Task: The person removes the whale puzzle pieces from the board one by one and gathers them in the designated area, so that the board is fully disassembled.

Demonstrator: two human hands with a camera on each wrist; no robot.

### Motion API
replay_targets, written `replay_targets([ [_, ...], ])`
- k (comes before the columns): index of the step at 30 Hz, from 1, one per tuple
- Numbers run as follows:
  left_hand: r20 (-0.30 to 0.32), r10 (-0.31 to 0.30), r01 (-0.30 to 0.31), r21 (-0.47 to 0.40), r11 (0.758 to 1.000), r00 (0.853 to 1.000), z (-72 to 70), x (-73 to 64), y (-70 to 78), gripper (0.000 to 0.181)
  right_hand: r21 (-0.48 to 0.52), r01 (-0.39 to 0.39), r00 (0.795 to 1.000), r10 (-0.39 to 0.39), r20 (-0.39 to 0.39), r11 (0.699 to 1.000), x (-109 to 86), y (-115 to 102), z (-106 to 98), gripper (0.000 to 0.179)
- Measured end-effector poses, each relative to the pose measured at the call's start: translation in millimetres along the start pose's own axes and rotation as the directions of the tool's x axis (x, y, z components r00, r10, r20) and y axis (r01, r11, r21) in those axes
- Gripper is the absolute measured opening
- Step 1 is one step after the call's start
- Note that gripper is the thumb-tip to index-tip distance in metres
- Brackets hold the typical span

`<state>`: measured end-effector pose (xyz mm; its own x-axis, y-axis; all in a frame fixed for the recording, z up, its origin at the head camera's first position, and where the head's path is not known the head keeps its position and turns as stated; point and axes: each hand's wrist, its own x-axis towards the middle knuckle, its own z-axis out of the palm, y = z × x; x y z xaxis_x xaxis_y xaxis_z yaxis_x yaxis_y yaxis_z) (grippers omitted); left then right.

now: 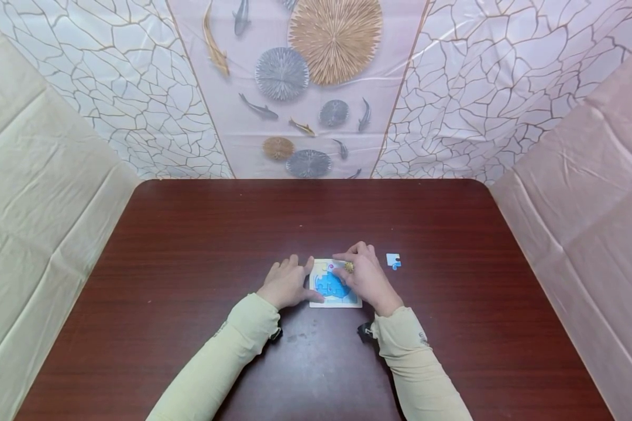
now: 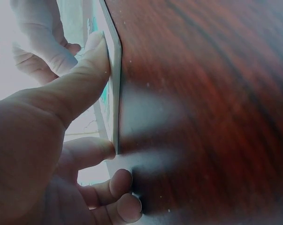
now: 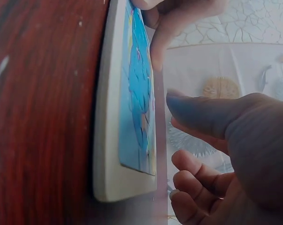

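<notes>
jigsaw puzzle (image 1: 329, 286) lies on the reddish-brown table (image 1: 305, 374); our left hand (image 1: 287, 284), thumb and forefinger spread, touches its left side. our right hand (image 1: 368, 277) bends over its right side; whether it pinches anything, we cannot tell. beside that hand lies a loose puzzle piece (image 1: 392, 259); behind, a fish-patterned panel (image 1: 313, 99).
</notes>
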<state>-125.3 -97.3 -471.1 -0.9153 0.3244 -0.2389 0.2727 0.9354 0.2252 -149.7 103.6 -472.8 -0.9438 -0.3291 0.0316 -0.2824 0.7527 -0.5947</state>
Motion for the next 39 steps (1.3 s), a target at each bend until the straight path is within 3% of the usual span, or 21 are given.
replay_targets([
  [19, -0.016, -0.004, 0.005, 0.009, 1.0, 1.0, 2.2, -0.2, -0.1, 0.1, -0.07, 0.022, 0.998, -0.018, 0.061, 0.997, -2.1, -2.0, 3.8, 0.028],
  [39, -0.008, -0.004, 0.004, 0.01, 1.0, 1.0, 0.8, -0.6, 0.2, 0.099, -0.073, 0.029, 0.998, -0.024, 0.064, 0.997, -1.6, -1.9, 2.7, 0.022],
])
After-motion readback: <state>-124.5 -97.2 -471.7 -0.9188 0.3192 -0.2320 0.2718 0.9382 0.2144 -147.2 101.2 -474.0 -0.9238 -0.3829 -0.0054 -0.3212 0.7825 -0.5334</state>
